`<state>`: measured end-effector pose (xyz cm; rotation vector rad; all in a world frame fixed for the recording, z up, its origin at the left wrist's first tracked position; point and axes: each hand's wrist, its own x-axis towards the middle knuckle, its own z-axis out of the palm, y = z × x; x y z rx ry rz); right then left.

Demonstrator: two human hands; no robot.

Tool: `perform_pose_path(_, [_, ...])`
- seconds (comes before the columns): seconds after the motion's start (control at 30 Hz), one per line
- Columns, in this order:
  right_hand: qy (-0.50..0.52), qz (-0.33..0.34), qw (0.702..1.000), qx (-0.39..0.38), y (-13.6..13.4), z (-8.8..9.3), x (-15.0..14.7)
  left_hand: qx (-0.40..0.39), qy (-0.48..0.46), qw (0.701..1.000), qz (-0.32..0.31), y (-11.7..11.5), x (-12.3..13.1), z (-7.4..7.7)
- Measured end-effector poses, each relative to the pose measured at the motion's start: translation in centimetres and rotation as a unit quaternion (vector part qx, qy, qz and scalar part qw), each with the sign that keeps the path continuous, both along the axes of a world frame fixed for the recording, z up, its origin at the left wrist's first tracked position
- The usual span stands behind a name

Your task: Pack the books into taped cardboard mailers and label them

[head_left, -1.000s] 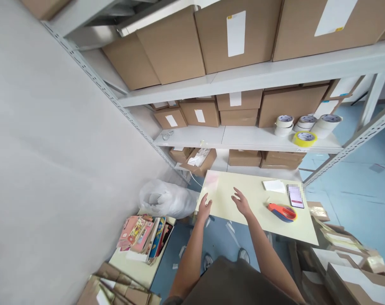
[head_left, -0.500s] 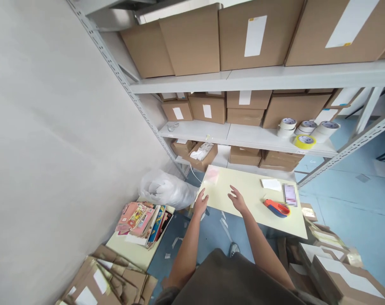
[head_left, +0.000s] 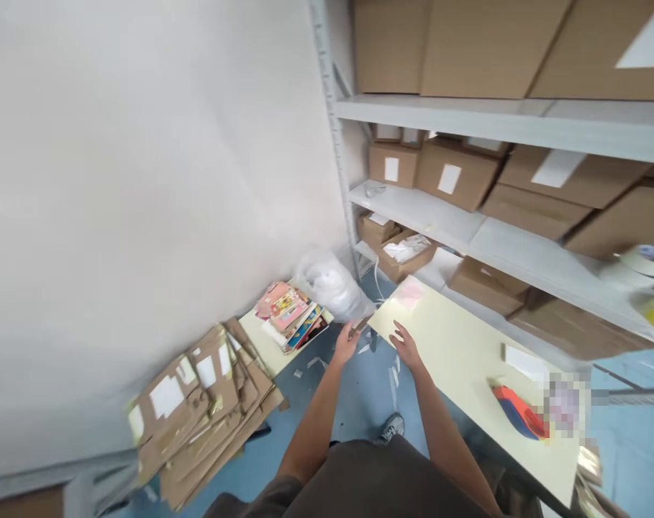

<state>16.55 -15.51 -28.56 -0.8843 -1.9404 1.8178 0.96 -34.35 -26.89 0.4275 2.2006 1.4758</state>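
Note:
My left hand (head_left: 347, 344) hovers just off the left corner of the cream table (head_left: 450, 345), fingers apart and holding nothing. Over the table's near left edge is my right hand (head_left: 406, 345), its fingers spread with nothing in them. A pale pink sheet (head_left: 410, 292) lies on the table's far left corner, beyond my right hand. Farther right on the tabletop are a red and blue tape dispenser (head_left: 521, 413) and a white stack of paper (head_left: 525, 362). A blurred-out patch hides an item beside them.
Books and magazines (head_left: 291, 313) are piled on a small table at the left. Flattened cardboard (head_left: 213, 403) leans nearer me. A clear plastic bag (head_left: 332, 284) stands by the wall. Shelves (head_left: 499, 119) with cardboard boxes rise behind the table; paper scraps lie on the floor.
The view has swung left, bringing more wall and flattened cardboard into sight, while the table and shelves shifted right. Both hands stay raised and apart.

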Motion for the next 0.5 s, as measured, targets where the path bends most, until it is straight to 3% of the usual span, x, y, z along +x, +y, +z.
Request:
perform_pose_path(0.2, [0.002,0.117,0.992,0.047,-7.9,0.9,-6.5,0.061,-0.01,0.992,0.106,-11.4,-3.0,-1.1])
perform_pose_path(0.5, [-0.022,0.293,0.95,0.104,-26.9,-0.6,-12.6,0.131,-0.038,0.955,0.262,-30.9,-5.2,-3.6])
